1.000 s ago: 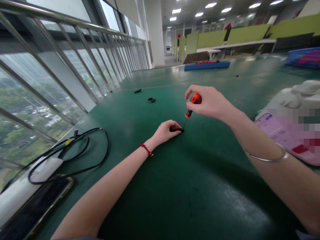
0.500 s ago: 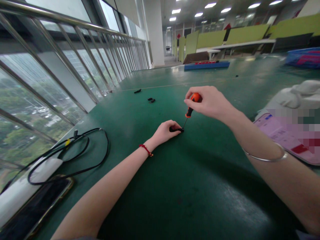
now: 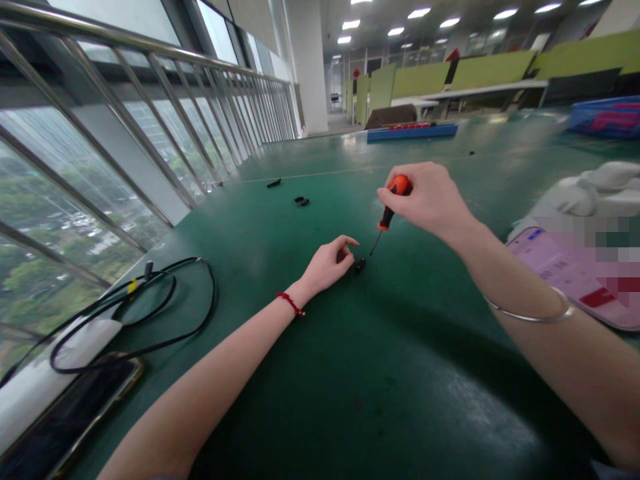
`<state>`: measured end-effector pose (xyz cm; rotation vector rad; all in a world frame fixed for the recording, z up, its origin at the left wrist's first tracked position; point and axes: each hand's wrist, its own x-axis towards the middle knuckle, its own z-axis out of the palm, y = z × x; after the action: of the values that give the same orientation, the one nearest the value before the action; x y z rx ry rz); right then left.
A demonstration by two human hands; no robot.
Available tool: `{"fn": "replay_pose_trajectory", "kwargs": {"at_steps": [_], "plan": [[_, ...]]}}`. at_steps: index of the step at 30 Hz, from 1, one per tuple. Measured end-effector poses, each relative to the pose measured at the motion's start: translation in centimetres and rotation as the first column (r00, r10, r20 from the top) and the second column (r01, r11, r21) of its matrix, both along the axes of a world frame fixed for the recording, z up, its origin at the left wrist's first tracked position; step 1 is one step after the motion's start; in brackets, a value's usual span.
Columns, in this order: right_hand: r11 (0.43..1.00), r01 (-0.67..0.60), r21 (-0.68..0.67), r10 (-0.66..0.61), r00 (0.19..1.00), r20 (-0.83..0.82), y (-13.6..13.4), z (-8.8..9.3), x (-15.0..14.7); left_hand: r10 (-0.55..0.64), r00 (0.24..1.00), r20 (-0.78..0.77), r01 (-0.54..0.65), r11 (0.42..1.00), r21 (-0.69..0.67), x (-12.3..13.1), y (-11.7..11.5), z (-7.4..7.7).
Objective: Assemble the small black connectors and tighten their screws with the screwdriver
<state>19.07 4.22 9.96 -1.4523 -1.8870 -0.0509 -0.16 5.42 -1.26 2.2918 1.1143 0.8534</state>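
Observation:
My right hand (image 3: 425, 197) is closed around the orange and black handle of a screwdriver (image 3: 387, 218). The screwdriver slants down to the left, its thin tip just above and to the right of a small black part (image 3: 361, 265). That part lies on the green tabletop (image 3: 320, 373); its exact kind is too small to make out. Right beside it, my left hand (image 3: 330, 260) rests with thumb and forefinger apart and nothing between them. A red string bracelet circles the left wrist, and a silver bangle the right forearm.
Several small black pieces (image 3: 301, 201) lie farther back. A black cable (image 3: 210, 307), a white object and a dark phone (image 3: 75, 413) are at the left. To the right sit a pink screen (image 3: 555, 267) and a white bundle. A blue tray (image 3: 413, 133) stands at the back.
My left hand has let go of the black part, which now lies turned on the table. My right hand has lifted the screwdriver up and slightly right, off the part.

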Motion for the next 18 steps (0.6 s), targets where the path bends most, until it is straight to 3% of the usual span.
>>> {"fn": "replay_pose_trajectory", "kwargs": {"at_steps": [2, 4, 6, 8, 14, 18], "plan": [[1.0, -0.004, 0.011, 0.003, 1.0, 0.004, 0.06, -0.06, 0.03, -0.014, 1.0, -0.027, 0.017, 0.997, 0.079, -0.1, 0.14, 0.04], [1.0, -0.006, 0.023, 0.006, 1.0, 0.008, 0.12, -0.14, 0.0, -0.11, 0.991, -0.072, 0.119, 0.985, 0.128, -0.15, 0.29, 0.11], [1.0, -0.012, 0.024, 0.012, 1.0, 0.008, 0.14, -0.2, -0.08, -0.208, 0.972, -0.108, 0.222, 0.966, 0.133, -0.13, 0.39, 0.17], [1.0, -0.021, 0.014, 0.021, 1.0, 0.006, 0.09, -0.23, -0.21, -0.237, 0.963, -0.131, 0.253, 0.959, 0.127, -0.06, 0.43, 0.18], [0.999, -0.032, 0.008, 0.032, 0.999, -0.004, -0.12, -0.33, -0.56, -0.081, 0.987, -0.137, 0.102, 0.983, 0.151, 0.01, 0.51, -0.09], [1.0, -0.027, 0.006, 0.027, 1.0, 0.0, 0.0, -0.45, -0.5, -0.037, 0.991, -0.129, 0.054, 0.99, 0.13, -0.03, 0.51, -0.16]]}}
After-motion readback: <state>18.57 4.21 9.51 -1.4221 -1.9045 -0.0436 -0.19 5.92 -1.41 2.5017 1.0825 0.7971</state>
